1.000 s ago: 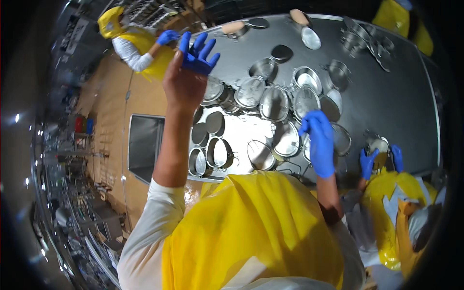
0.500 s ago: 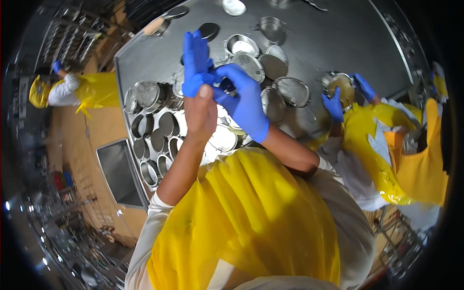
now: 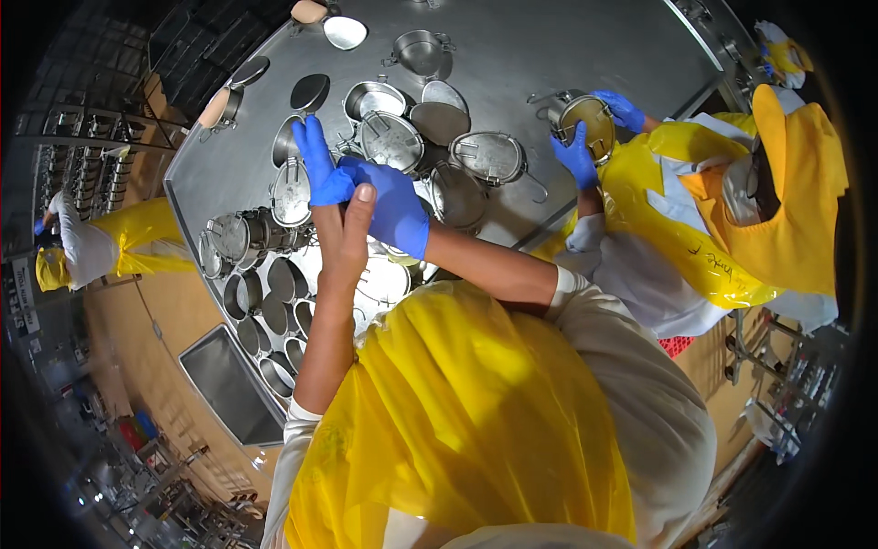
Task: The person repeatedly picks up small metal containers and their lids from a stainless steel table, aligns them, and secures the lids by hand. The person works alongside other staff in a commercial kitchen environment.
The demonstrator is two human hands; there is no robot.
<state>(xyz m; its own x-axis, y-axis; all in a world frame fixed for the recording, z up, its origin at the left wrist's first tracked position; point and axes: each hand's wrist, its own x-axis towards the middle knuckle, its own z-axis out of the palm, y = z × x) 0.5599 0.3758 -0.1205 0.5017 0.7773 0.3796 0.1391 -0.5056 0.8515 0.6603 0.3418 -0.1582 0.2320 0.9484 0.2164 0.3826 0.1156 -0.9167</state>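
Note:
My left hand (image 3: pixel 335 229) is raised over the table with its fingers stretched upward. A blue glove (image 3: pixel 317 163) covers its fingers and is bunched below them, leaving the thumb and lower palm bare. My right hand (image 3: pixel 389 206), fully gloved in blue, is closed on the bunched glove from the right side; its fingertips are partly hidden. Beneath and behind both hands lie several round metal pans, among them a clamped lidded pan (image 3: pixel 390 142) and an open one (image 3: pixel 375 99).
The steel table (image 3: pixel 549 55) carries more pans and dark discs (image 3: pixel 311 91). On the right a co-worker's gloved hand (image 3: pixel 574 157) holds a round pan (image 3: pixel 587 125). Another person (image 3: pixel 87 242) stands far left. A grey metal bin (image 3: pixel 233 384) adjoins the table's left edge.
My right hand has shifted left and lies closer against the left hand, its fingers at the bunched glove. The view has turned, so the table and co-worker sit differently in it.

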